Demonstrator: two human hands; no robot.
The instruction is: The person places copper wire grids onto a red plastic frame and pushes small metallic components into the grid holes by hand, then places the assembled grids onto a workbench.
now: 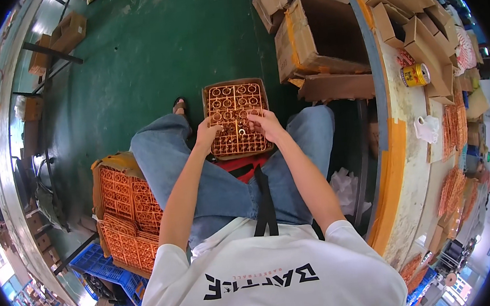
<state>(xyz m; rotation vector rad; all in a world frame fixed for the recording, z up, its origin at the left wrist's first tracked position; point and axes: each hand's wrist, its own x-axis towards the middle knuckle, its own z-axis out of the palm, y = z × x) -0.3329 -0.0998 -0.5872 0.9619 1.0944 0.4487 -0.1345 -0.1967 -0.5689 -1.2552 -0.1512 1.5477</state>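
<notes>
We saw two bare arms angled inward from short white fabric sleeves (170, 267): the left forearm (186, 184) leaned rightward, the right forearm (305, 174) leaned leftward. Wrists fairly straight. We found the bare left hand (206, 134) and bare right hand (266, 125) nearly level, apart, facing each other, fingers bent inward. We could not make out whether either set of fingertips was pinched. Legs in loose blue denim (166, 154) spread wide, knees outside both hands.
</notes>
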